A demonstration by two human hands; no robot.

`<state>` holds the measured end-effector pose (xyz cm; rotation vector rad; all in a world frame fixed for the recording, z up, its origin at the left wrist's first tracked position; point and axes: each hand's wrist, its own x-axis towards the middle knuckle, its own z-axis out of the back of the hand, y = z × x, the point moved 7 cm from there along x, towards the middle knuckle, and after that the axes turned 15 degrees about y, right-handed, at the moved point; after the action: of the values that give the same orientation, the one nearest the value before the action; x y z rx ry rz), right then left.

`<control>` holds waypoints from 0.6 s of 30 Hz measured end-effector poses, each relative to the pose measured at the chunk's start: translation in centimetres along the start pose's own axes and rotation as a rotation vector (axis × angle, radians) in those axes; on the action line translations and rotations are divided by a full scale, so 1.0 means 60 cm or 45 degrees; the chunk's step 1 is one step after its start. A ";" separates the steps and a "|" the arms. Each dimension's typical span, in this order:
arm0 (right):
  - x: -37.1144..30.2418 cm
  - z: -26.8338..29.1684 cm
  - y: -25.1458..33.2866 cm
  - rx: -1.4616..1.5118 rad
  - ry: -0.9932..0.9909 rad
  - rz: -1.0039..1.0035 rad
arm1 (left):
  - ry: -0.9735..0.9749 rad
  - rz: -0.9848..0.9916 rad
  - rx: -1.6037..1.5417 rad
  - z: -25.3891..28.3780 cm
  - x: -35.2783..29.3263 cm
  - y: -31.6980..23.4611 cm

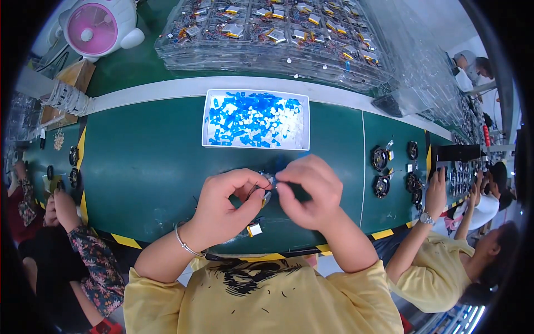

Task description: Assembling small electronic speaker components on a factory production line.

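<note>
My left hand [225, 195] is closed, thumb and fingers pinching a small dark electronic part with thin wires [257, 192]. Close beside it, my right hand [312, 190] has thumb and forefinger brought together near the part's far end; whatever lies between them is too small to name. Below my left fingers, on the green bench, sits a small silver-white battery with a yellow edge [254, 229]. Beyond both hands stands a shallow white box [256, 147] holding many little blue and white pieces [253, 117].
Stacked clear trays [267, 58] of wired batteries fill the back, behind a white rail [150, 89]. Several round black assemblies [380, 186] lie at right. A pink-faced fan [92, 30] stands far left. Co-workers sit on both sides, one with a hand [435, 195] over the bench.
</note>
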<state>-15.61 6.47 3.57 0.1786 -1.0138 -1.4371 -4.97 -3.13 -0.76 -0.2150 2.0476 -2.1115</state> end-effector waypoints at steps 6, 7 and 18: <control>0.004 -0.003 0.003 -0.104 0.033 0.027 | 0.133 0.011 0.227 -0.005 0.000 -0.024; 0.009 -0.001 -0.007 -0.113 0.028 0.032 | 0.160 0.010 0.261 -0.006 0.002 -0.026; 0.016 -0.012 0.019 -0.215 0.125 -0.201 | 0.151 0.064 -0.706 0.006 0.014 0.018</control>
<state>-14.46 5.52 4.34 0.2077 -0.8085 -1.6335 -5.68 -3.73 -1.84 -0.1131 2.6367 -1.5131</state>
